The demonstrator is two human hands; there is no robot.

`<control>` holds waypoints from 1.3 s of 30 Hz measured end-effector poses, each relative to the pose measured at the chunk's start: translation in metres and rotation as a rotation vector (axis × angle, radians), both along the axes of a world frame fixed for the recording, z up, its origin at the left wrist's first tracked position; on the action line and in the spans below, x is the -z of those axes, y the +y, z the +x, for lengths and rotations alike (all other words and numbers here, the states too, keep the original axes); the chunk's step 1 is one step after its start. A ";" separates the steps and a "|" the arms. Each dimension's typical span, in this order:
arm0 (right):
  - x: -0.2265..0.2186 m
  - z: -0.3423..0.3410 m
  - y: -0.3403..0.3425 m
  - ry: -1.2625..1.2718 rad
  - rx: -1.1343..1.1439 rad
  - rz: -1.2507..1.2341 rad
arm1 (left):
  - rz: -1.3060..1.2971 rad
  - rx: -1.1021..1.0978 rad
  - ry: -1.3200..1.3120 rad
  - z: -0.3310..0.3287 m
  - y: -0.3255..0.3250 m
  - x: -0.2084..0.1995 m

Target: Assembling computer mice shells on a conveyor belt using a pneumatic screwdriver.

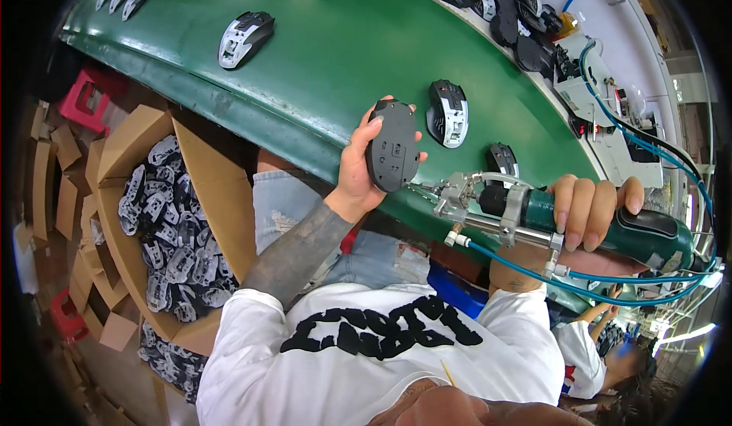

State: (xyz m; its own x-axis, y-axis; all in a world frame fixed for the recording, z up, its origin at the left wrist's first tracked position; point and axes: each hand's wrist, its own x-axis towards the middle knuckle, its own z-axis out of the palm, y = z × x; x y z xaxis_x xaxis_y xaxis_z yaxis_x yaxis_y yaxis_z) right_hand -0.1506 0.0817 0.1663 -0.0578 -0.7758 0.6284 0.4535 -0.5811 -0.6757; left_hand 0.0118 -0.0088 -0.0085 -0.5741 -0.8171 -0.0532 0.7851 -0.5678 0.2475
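My left hand (356, 168) is wrapped round a computer mouse (394, 150), holding it above the near edge of the green bench, its black underside towards me. In my right hand (589, 211) is a dark green power screwdriver (648, 237) with a metal front fixture (459, 199) and blue air hoses (526, 272). The tool's tip lies at the lower end of the mouse; whether it touches, I cannot tell. Just beyond lies a black and white mouse (450, 113) on the bench. Another mouse (502, 159) is partly hidden behind the screwdriver.
On the green bench (328, 60) lies one more mouse (245, 39), farther left. Black parts (518, 22) are heaped along the far right ledge, near a small machine (610, 113). At my left stands a cardboard box (213, 197) of mouse parts. Another person (583, 357) sits at lower right.
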 end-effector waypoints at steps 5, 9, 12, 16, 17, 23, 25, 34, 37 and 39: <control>0.003 0.003 -0.004 0.017 0.043 0.023 | 0.020 0.023 0.008 -0.002 -0.002 -0.002; 0.004 0.008 -0.006 0.008 0.045 0.073 | 0.005 0.032 0.021 -0.002 -0.006 0.002; 0.004 0.013 -0.008 0.036 0.018 0.082 | 0.015 -0.011 -0.034 0.001 -0.005 0.004; 0.003 0.007 -0.007 0.039 -0.022 0.033 | 0.058 -0.040 -0.030 0.003 0.000 0.004; 0.003 0.002 -0.007 -0.003 -0.005 -0.028 | 0.075 -0.043 -0.011 0.003 -0.001 0.005; -0.023 -0.022 0.007 -0.082 -0.011 -0.241 | 0.043 0.000 0.012 -0.006 0.001 0.005; -0.017 -0.006 -0.001 -0.060 -0.047 -0.157 | 0.037 -0.008 -0.001 0.000 0.001 0.005; -0.006 0.025 -0.014 -0.030 -0.004 -0.021 | 0.019 -0.008 -0.013 -0.001 -0.002 0.003; -0.006 0.022 -0.013 -0.045 0.005 -0.034 | 0.028 0.011 0.010 -0.002 -0.002 0.003; -0.003 0.020 -0.016 -0.029 -0.009 -0.041 | 0.020 0.006 0.012 -0.003 -0.002 0.004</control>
